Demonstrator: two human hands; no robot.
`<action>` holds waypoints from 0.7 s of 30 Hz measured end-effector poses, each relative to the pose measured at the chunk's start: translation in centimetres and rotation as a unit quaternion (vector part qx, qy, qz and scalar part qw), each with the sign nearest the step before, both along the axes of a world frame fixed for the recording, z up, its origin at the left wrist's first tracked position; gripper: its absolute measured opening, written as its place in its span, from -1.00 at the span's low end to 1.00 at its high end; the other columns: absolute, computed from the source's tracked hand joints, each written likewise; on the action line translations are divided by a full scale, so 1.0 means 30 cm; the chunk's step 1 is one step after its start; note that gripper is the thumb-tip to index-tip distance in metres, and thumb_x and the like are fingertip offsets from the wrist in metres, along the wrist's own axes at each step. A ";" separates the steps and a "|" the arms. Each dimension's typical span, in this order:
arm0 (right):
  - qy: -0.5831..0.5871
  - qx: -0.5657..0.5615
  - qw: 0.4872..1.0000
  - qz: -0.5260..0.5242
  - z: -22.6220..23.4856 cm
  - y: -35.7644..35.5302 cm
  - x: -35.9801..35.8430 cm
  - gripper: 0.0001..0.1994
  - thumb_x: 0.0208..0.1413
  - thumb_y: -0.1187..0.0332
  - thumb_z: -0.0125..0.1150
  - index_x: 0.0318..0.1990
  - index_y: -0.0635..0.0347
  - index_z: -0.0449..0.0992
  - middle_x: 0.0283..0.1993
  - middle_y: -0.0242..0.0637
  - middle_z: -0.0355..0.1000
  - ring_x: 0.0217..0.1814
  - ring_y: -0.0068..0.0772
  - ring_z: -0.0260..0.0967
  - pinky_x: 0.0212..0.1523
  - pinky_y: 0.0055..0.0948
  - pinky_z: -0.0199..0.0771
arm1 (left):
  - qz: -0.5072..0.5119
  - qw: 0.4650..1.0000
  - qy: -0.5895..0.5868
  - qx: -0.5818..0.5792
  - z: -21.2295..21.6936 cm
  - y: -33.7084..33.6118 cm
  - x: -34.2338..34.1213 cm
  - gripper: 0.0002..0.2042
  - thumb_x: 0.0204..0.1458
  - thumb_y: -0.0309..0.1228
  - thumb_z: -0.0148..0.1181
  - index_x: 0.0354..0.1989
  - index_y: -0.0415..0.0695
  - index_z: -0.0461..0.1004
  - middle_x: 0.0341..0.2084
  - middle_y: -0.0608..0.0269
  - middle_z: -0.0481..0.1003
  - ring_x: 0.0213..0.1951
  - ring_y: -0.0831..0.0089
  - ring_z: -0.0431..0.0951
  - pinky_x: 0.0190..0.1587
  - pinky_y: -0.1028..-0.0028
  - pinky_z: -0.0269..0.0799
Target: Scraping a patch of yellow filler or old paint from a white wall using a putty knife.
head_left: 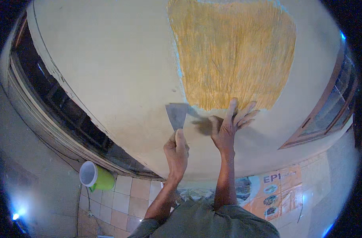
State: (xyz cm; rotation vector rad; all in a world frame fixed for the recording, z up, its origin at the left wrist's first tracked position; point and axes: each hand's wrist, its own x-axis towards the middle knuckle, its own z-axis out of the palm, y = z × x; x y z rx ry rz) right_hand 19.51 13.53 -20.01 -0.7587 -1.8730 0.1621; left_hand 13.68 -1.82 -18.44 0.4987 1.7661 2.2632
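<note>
Nearest to us, at 6 o'clock, our grey-green shirt fills the bottom edge, both forearms rising from it. Head view only. Our left hand sits just below centre, fingers wrapped tight around the handle of a putty knife; its flat grey blade points up toward 12 and lies against the cream wall. Our right hand, just to the 3 o'clock side of the blade, is spread open and holds nothing, palm and fingers pressed flat on the wall at the lower edge of a yellow-brown streaked patch that fills the upper middle. Blade and right hand are near, not touching. At 8 o'clock a green cup with a white inside lies by the window frame. Tiled floor below; orange printed sheets at 4 o'clock
</note>
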 end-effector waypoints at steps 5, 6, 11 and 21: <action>-0.006 -0.015 1.000 -0.003 -0.001 -0.006 -0.012 -0.14 0.23 -0.15 0.06 0.52 0.12 -0.11 0.54 0.31 -0.73 0.54 0.52 -0.92 0.38 0.46 -0.82 | -0.007 0.999 0.015 -0.030 -0.028 -0.020 0.008 -0.58 0.36 -0.15 -0.03 -0.59 -0.01 0.22 -0.72 0.54 0.16 -0.68 0.75 0.11 -0.66 0.57 0.00; 0.013 -0.012 1.000 0.013 -0.003 -0.001 -0.009 -0.15 0.18 -0.06 0.14 0.50 0.11 -0.06 0.52 0.38 -0.72 0.51 0.60 -0.93 0.34 0.52 -0.83 | -0.002 0.999 0.026 -0.031 0.003 -0.017 0.011 -0.59 0.36 -0.16 -0.03 -0.59 -0.01 0.22 -0.72 0.54 0.16 -0.68 0.75 0.11 -0.65 0.57 0.01; 0.023 -0.016 0.999 0.027 -0.024 0.016 -0.022 -0.15 0.13 0.04 0.23 0.49 0.11 -0.02 0.50 0.47 -0.69 0.49 0.67 -0.92 0.31 0.58 -0.83 | -0.027 0.998 0.044 -0.032 0.089 0.015 -0.051 -0.58 0.37 -0.16 -0.04 -0.59 -0.04 0.23 -0.72 0.53 0.16 -0.66 0.73 0.13 -0.63 0.55 0.05; 0.068 0.117 0.991 -0.002 0.163 0.034 0.018 -0.41 0.23 0.13 0.05 0.41 0.03 0.26 0.58 0.21 -0.36 0.58 0.49 -0.57 0.43 0.45 -0.60 | 0.001 0.995 0.089 -0.038 -0.005 0.012 -0.026 -0.56 0.36 -0.16 -0.02 -0.59 -0.09 0.23 -0.72 0.51 0.17 -0.64 0.71 0.14 -0.62 0.53 0.05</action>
